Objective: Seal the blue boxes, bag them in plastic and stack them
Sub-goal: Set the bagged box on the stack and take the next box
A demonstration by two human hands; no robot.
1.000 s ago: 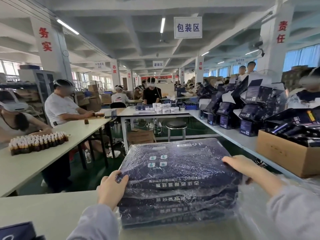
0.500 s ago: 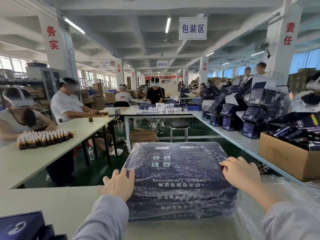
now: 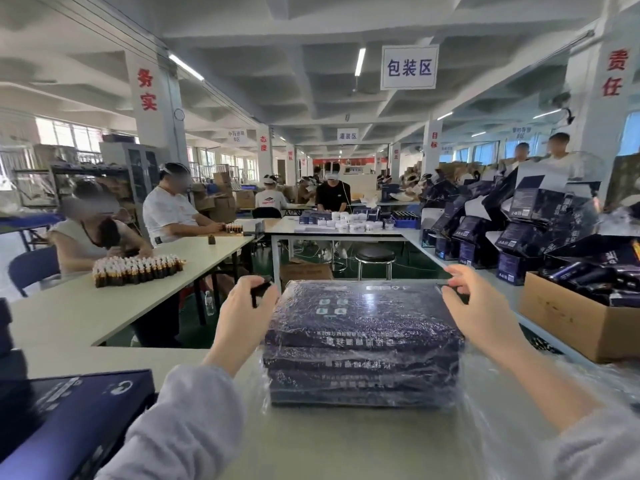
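A stack of dark blue boxes (image 3: 363,344) wrapped in clear plastic lies on the white table (image 3: 329,445) right in front of me. My left hand (image 3: 244,308) hovers at the stack's far left corner with fingers and thumb curled together, seemingly pinching the clear film. At the far right corner my right hand (image 3: 476,308) does the same, its fingertips pinched just above the top box. Another dark blue box (image 3: 69,420) lies unbagged at the lower left.
A heap of clear plastic bags (image 3: 526,403) lies to the right of the stack. Behind it stands a cardboard carton (image 3: 575,317) of dark packets, then open blue boxes (image 3: 519,244). Brown bottles (image 3: 135,268) and seated people are at the left table; a stool (image 3: 375,254) stands ahead.
Both hands left the stack's near top and sides and moved forward to its far corners, fingers now pinched. The stack sits squarer and flatter on the table.
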